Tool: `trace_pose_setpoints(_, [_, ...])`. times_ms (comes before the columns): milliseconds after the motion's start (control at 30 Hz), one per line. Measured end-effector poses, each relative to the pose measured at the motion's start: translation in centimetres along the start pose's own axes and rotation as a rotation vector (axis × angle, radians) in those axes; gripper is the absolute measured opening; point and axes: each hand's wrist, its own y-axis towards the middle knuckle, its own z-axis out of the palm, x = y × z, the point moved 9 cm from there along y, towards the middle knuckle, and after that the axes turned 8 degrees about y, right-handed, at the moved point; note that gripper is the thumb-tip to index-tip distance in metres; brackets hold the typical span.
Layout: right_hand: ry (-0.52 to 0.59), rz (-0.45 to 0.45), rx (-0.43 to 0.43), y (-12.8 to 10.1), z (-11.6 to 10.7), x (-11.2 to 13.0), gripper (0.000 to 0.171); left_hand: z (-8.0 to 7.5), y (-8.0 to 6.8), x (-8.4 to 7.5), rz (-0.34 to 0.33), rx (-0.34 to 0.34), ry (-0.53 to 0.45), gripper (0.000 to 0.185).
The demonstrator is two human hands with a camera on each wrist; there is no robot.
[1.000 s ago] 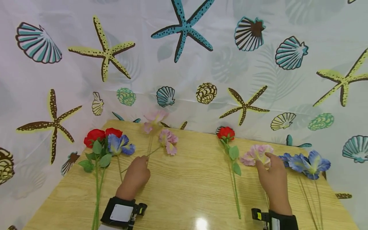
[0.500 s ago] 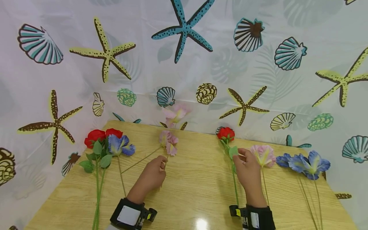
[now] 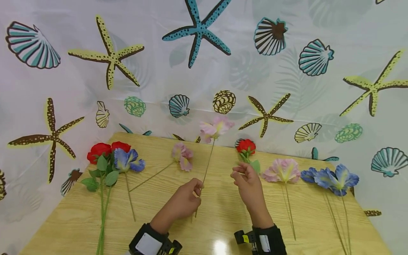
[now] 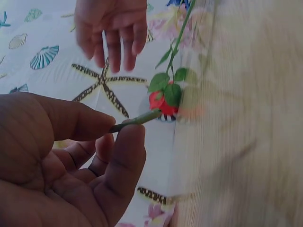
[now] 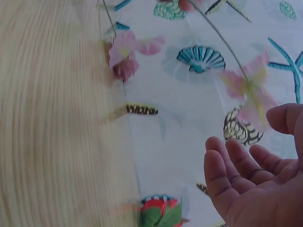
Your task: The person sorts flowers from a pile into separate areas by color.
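Note:
Near the middle of the table, my left hand pinches the stem of a pink artificial flower between thumb and fingers. The bloom stands above the hand, raised off the table; in the left wrist view the stem's end pokes past the fingertips. My right hand hovers to the right with nothing in it, its fingers loosely bent, as the right wrist view also shows. Just behind it lies a red rose, its stem mostly hidden by that hand and arm. Another pink flower lies right of the hand.
Two red roses, a blue flower and a pink flower lie at the left of the wooden table. Several blue flowers lie at the right. A curtain printed with shells and starfish hangs behind the table.
My left hand has carried the pink flower rightward from the left group towards the middle. My right hand has moved left from beside the other pink flower, which stays on the table.

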Motion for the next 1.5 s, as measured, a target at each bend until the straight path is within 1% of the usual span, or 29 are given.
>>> trace_pose_setpoints(133, [0.012, -0.065, 0.052, -0.5, 1.6, 1.2, 0.041, 1.2, -0.1, -0.7, 0.010, 0.048, -0.053, 0.027])
trace_pose_setpoints(233, [0.022, -0.088, 0.059, -0.8, 2.1, 1.7, 0.043, 1.8, -0.1, -1.2, 0.035, 0.062, -0.069, 0.028])
trace_pose_setpoints(367, [0.030, -0.098, 0.047, -1.0, 2.0, 1.7, 0.045, 2.3, -0.3, -1.9, 0.071, 0.078, -0.069, 0.030])
trace_pose_setpoints(467, [0.012, -0.126, 0.053, -1.0, 2.2, 1.9, 0.045, 2.7, -0.3, -2.5, 0.095, 0.095, -0.060, 0.029])
trace_pose_setpoints(600, [-0.018, -0.179, 0.061, -1.2, 2.6, 2.4, 0.041, 3.3, -0.3, -3.0, 0.115, 0.125, -0.058, 0.027])
trace_pose_setpoints(667, [-0.014, -0.191, 0.062, -1.3, 2.8, 2.5, 0.038, 3.6, -0.3, -3.2, 0.122, 0.135, -0.046, 0.028])
trace_pose_setpoints(800, [0.030, -0.168, 0.067, -1.5, 3.0, 2.5, 0.037, 4.0, -0.3, -3.3, 0.135, 0.126, -0.028, 0.030])
trace_pose_setpoints(933, [0.074, -0.137, 0.070, -1.8, 2.9, 2.7, 0.038, 4.1, -0.1, -3.2, 0.115, 0.110, -0.053, 0.029])
trace_pose_setpoints(1067, [0.071, -0.130, 0.059, -1.9, 2.7, 3.0, 0.040, 4.1, 0.1, -3.0, 0.097, 0.098, -0.058, 0.028])
trace_pose_setpoints(1133, [0.067, -0.131, 0.055, -1.8, 2.6, 3.0, 0.039, 4.0, 0.1, -2.9, 0.089, 0.097, -0.049, 0.031])
trace_pose_setpoints(1233, [0.068, -0.132, 0.054, -1.8, 2.4, 3.0, 0.039, 4.0, 0.1, -2.7, 0.084, 0.110, -0.003, 0.047])
trace_pose_setpoints(1333, [0.067, -0.131, 0.053, -1.8, 2.3, 3.0, 0.038, 4.0, -0.2, -2.4, 0.082, 0.157, 0.082, 0.067])
trace_pose_setpoints(1433, [0.069, -0.130, 0.052, -1.7, 2.2, 3.0, 0.038, 3.8, -0.4, -2.0, 0.079, 0.183, 0.221, 0.077])
trace_pose_setpoints(1500, [0.068, -0.123, 0.051, -1.7, 2.0, 3.0, 0.038, 3.3, -0.5, -1.7, 0.071, 0.162, 0.336, 0.081])
